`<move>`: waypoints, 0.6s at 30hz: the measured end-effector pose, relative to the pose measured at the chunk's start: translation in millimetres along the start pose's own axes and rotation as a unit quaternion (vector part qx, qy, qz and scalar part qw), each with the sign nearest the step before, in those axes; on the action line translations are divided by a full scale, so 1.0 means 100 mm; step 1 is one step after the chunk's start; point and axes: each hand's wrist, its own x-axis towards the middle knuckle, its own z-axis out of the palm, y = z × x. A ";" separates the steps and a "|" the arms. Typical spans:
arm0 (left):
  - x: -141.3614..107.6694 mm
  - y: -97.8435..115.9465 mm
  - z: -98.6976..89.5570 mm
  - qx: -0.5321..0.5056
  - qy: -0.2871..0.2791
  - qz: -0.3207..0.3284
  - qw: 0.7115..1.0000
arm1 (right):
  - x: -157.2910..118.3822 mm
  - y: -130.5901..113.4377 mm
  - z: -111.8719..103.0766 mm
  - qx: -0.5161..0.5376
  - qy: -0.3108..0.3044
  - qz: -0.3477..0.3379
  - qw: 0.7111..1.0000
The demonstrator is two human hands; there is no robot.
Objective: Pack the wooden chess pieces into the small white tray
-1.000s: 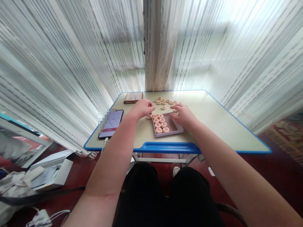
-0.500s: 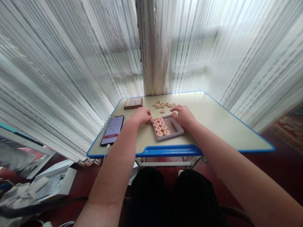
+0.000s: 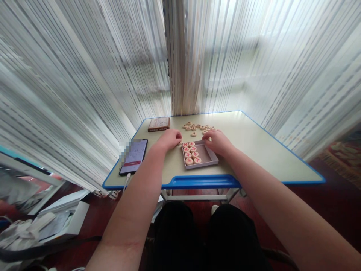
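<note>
A shallow, pale open box lies near the table's front edge. In its left part, red-marked Chinese chess pieces lie in two columns; its right part shows bare floor. My left hand is closed at the box's far left corner, with the pale edge of a chess piece just showing at its fingertips. Over the far right rim, my right hand has its fingers curled and thumb drawn in; what they hold is hidden. Several loose chess pieces are scattered beyond the box, some close to my right fingertips.
A brown-edged flat case sits at the table's back left. A phone with a white cable lies at the left edge. The table has a blue rim and a front groove. Striped curtains hang behind it.
My right hand has drawn back slightly from the loose pieces toward the box's far rim. My left hand stays by the far left corner, with its fingers shifted slightly.
</note>
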 end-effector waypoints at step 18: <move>0.12 -0.01 0.21 -0.036 0.071 0.003 0.997 | -0.01 0.06 0.00 -0.010 -0.003 0.043 0.999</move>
